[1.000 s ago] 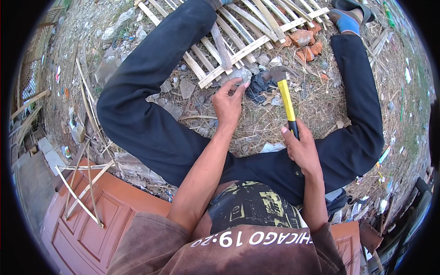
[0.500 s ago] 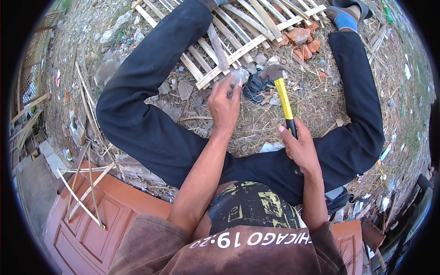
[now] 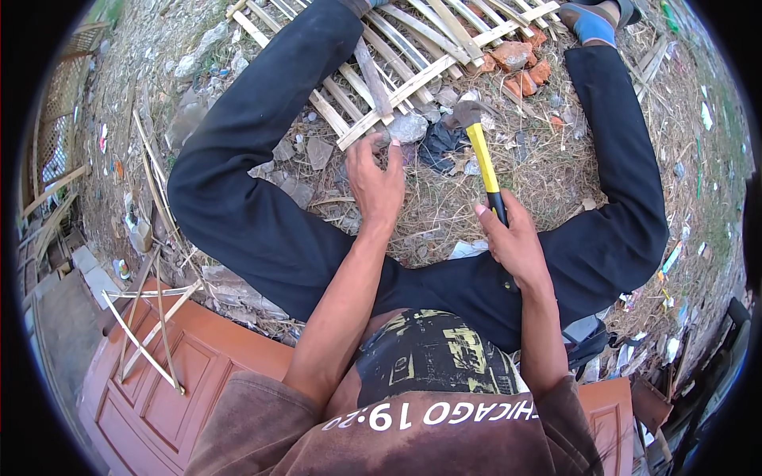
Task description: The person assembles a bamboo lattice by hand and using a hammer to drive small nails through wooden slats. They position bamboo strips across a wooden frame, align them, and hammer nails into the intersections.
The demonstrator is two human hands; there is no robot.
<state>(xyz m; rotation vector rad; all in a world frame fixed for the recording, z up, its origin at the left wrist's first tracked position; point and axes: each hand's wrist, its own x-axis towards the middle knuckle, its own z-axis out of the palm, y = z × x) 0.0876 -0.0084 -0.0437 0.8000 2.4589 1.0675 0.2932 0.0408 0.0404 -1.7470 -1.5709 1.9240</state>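
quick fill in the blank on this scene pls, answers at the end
1. The right hand holds a ____ by its handle.
2. The handle is black and ____.
3. Of the two hands, the one nearer the slatted wooden frame is the ____.

Missing words: hammer; yellow; left.

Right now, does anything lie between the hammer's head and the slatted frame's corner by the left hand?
Yes, across the picture: a grey stone beside the corner of the slatted wooden frame, and crumpled black plastic next to the hammer's head. This view cannot settle how high the head is above them.
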